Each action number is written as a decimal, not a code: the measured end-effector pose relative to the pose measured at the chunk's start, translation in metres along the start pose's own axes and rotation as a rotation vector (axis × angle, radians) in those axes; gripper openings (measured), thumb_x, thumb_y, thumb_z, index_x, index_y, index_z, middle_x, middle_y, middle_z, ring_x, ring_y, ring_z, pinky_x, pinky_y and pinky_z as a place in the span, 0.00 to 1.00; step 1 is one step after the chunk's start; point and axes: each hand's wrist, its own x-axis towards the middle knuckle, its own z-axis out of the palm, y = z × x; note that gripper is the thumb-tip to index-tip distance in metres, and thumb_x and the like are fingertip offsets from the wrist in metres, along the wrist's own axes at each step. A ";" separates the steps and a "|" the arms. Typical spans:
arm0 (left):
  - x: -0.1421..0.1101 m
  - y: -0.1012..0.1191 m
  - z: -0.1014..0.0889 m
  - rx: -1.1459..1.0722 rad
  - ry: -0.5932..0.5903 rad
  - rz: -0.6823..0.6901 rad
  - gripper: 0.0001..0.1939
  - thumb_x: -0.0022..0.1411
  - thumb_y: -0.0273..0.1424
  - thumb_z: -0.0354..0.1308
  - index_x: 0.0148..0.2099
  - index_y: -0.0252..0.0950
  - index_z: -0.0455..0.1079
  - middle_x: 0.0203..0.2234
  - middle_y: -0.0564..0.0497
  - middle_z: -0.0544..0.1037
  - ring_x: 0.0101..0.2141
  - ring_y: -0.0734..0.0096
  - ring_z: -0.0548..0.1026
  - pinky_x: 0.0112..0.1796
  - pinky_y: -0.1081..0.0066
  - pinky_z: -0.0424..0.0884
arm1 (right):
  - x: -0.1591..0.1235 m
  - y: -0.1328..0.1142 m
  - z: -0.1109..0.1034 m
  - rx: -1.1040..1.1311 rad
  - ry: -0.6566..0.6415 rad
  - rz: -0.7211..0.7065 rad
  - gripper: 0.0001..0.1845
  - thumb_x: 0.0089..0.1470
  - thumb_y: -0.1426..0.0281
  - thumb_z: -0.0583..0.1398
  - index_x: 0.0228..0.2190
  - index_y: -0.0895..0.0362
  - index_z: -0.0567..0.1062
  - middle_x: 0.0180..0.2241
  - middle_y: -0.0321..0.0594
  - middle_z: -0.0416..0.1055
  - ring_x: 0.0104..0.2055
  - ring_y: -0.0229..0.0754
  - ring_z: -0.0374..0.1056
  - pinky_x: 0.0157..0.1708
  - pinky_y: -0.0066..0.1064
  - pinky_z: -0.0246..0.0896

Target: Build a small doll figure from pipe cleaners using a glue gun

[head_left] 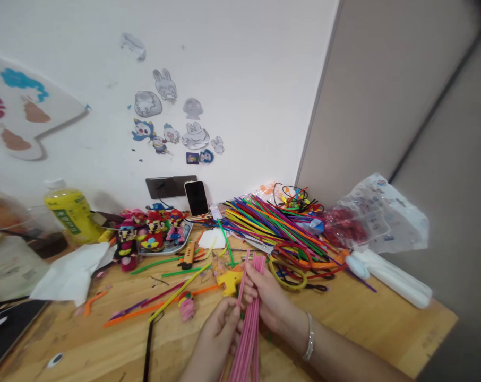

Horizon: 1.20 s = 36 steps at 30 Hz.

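Note:
A bundle of pink pipe cleaners [246, 339] runs up from the bottom edge through my right hand [266, 292], whose fingers are closed around it near its top end. My left hand [222, 329] pinches one pink stem at the left of the bundle, its fingertips just below those of the right hand. Just beyond the hands lies a yellow glue gun [229, 280], partly behind them. A small pink figure piece [187, 306] rests on the table to the left.
Behind the hands spreads a heap of coloured pipe cleaners [272, 223] with scissors [290, 270]. Finished figures [155, 233] stand at the back left near a phone [196, 198] and a yellow bottle [73, 212]. At right lie a plastic bag [384, 217] and a white roll [400, 278].

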 end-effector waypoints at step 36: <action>-0.007 -0.002 -0.003 -0.116 -0.096 -0.028 0.19 0.50 0.47 0.59 0.28 0.36 0.62 0.10 0.63 0.68 0.06 0.87 0.59 0.09 0.85 0.50 | -0.004 -0.019 -0.004 -0.622 -0.186 -0.219 0.24 0.51 0.50 0.56 0.31 0.58 0.74 0.27 0.36 0.69 0.29 0.39 0.63 0.35 0.31 0.58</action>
